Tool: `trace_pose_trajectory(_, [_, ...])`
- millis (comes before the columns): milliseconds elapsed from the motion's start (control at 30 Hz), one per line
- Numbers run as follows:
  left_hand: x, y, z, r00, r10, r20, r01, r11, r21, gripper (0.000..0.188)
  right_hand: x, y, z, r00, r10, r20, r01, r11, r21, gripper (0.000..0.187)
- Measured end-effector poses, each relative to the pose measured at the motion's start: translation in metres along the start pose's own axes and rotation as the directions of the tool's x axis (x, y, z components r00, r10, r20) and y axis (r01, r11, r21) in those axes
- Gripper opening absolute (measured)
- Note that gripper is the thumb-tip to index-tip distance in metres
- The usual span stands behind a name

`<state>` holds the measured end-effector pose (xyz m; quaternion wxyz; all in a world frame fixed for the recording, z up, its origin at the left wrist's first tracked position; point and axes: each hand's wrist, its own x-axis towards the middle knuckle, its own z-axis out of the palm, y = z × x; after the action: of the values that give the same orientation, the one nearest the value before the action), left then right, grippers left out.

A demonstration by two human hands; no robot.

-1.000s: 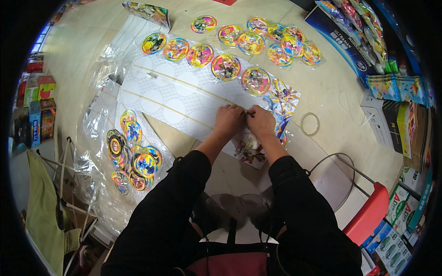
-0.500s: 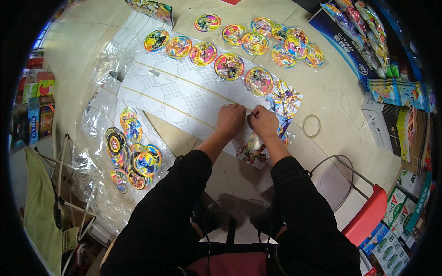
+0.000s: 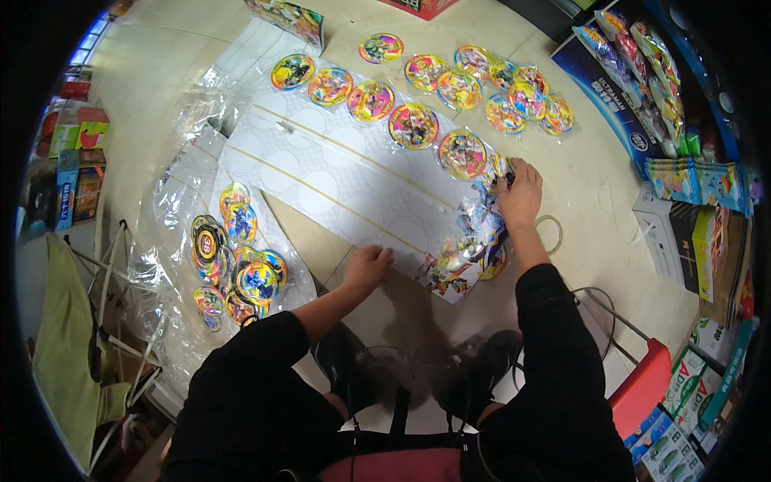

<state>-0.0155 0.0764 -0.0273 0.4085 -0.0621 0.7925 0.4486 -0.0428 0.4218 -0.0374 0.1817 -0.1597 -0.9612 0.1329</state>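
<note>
A long white display sheet with rows of printed circles and yellowish strips lies on the floor before me. Its right end carries a colourful printed picture. At that end's far corner, my right hand has its fingers bent round the edge. My left hand is closed at the sheet's near edge; its fingertips do not show clearly enough to tell what they hold. Along the far edge sits a row of round picture discs, the closest to my right hand being a yellow-rimmed disc.
More wrapped discs lie beyond the sheet. To the left, clear plastic wrap surrounds a pile of discs. A beige ring is right of the sheet. A red chair part, a green folding seat and stacked boxes stand around.
My hands have parted: the right moved outward to the sheet's far right corner, the left drew back to its near edge. The whole view has shifted slightly.
</note>
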Motion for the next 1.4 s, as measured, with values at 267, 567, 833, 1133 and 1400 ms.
trace_pose_trajectory(267, [-0.017, -0.016, -0.011, 0.915, -0.399, 0.066, 0.365, 0.743, -0.561, 0.027, 0.036, 0.012, -0.002, 0.915, 0.084, 0.394, -0.116, 0.992, 0.058, 0.041])
trace_pose_trajectory(567, [-0.008, 0.004, 0.025, 0.893, -0.446, -0.058, 0.234, 0.572, -0.786, 0.029, 0.032, 0.017, 0.001, 0.896, 0.143, 0.42, -0.132, 0.99, -0.054, 0.038])
trace_pose_trajectory(833, [-0.004, 0.026, 0.021, 0.906, -0.413, -0.088, 0.222, 0.643, -0.733, 0.035, 0.031, 0.021, -0.008, 0.823, 0.242, 0.514, -0.274, 0.962, -0.013, 0.049])
trace_pose_trajectory(1133, [-0.056, 0.007, -0.055, 0.917, -0.205, 0.343, 0.26, 0.958, -0.123, 0.044, 0.038, 0.009, -0.063, 0.479, -0.074, 0.875, -0.799, 0.375, 0.47, 0.022])
trace_pose_trajectory(1400, [-0.169, 0.019, -0.126, 0.969, 0.021, 0.247, 0.083, 0.911, -0.404, 0.014, -0.047, -0.001, -0.063, 0.403, -0.116, 0.908, -0.912, 0.037, 0.409, 0.027])
